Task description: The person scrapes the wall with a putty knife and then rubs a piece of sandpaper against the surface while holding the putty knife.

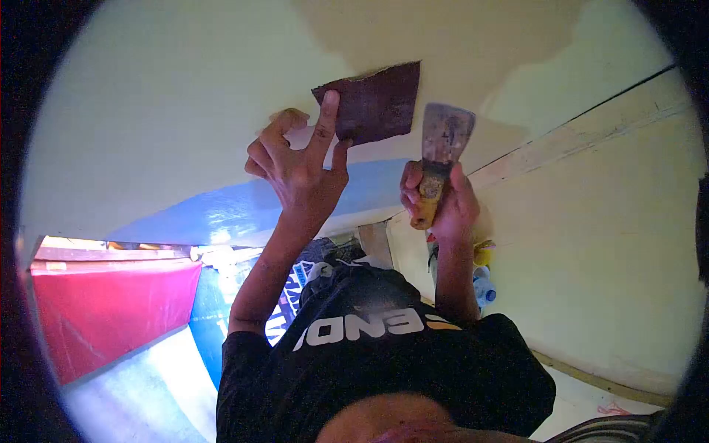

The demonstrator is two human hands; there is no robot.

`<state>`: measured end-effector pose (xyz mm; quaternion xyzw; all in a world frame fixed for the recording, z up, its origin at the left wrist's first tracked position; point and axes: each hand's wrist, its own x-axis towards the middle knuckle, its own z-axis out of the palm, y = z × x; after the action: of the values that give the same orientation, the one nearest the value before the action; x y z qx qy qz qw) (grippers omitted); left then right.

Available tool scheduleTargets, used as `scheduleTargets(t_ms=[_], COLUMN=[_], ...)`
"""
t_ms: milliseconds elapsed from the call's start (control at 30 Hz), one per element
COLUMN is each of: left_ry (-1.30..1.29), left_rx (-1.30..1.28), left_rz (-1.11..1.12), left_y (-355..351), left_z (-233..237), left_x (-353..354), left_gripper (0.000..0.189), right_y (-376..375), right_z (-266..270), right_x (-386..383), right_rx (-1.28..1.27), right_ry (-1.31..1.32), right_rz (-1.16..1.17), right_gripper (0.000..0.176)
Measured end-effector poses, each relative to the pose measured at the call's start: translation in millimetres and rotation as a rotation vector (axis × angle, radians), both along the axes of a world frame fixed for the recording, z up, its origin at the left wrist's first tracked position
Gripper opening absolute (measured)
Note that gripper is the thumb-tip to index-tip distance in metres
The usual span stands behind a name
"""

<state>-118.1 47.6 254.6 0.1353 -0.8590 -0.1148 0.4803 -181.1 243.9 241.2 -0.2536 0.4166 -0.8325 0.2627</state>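
A dark maroon piece of sandpaper with a ragged upper edge lies against the pale painted surface. My left hand holds it at its left side, the index finger stretched over its face and the thumb at its lower edge. The other fingers are curled. To the right, my right hand is wrapped round the yellowish handle of a putty knife. Its wide, stained metal blade points upward, apart from the sandpaper.
A blue painted band crosses below my left hand. The pale board wall rises at the right, with a dark seam above it. A plastic bottle is beyond my right forearm. A red panel stands at the lower left.
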Motion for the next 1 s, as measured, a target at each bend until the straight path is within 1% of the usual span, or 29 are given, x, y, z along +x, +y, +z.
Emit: scheduleTargets(t_ms=[33,133,233,300,333,433,500,567,633,733,833,900,933,1000], left_ry=[-0.011,-0.012,-0.001,0.001,0.005,-0.034,-0.03,0.003,0.0,0.018,0.011,0.012,0.001,-0.003], left_rx=[-0.025,-0.043,0.017,0.045,0.047,0.007,-0.022,-0.023,0.025,0.062,0.052,0.034,0.017,-0.008], left_rz=[0.024,0.043,0.0,-0.029,-0.032,0.005,0.029,0.03,0.0,-0.026,-0.042,-0.015,0.004,0.026], left_y=[1,1,1,1,1,2,1,2,2,5,2,0,1,0], left_z=[0,1,0,-1,-2,0,2,-1,-3,-2,-3,-2,0,0], left_x=[0,1,1,0,0,3,2,1,1,-1,0,-1,0,1], left_gripper=[0.081,0.082,0.08,0.08,0.081,0.082,0.084,0.084,0.081,0.079,0.079,0.08,0.082,0.084], right_y=[-4,-5,-13,-29,-35,-30,-21,-19,-21,-37,-26,-15,-11,-9], right_z=[5,7,26,30,32,16,-19,-25,-5,27,-19,-40,-44,-35], right_x=[1,8,9,6,3,-4,6,11,19,11,1,10,17,20], right_rx=[-0.05,0.114,0.502,0.496,0.491,0.695,0.68,0.674,0.672,0.606,0.54,0.588,0.615,0.652], right_ry=[0.037,0.127,0.322,0.322,0.324,0.222,0.181,0.198,0.257,0.216,0.082,0.06,0.038,0.113], right_rz=[-0.01,-0.059,-0.157,-0.209,-0.233,-0.156,-0.198,-0.211,-0.223,-0.26,-0.15,-0.175,-0.184,-0.215], right_gripper=[0.057,0.04,0.024,0.022,0.022,0.025,0.028,0.031,0.034,0.034,0.035,0.035,0.036,0.038])
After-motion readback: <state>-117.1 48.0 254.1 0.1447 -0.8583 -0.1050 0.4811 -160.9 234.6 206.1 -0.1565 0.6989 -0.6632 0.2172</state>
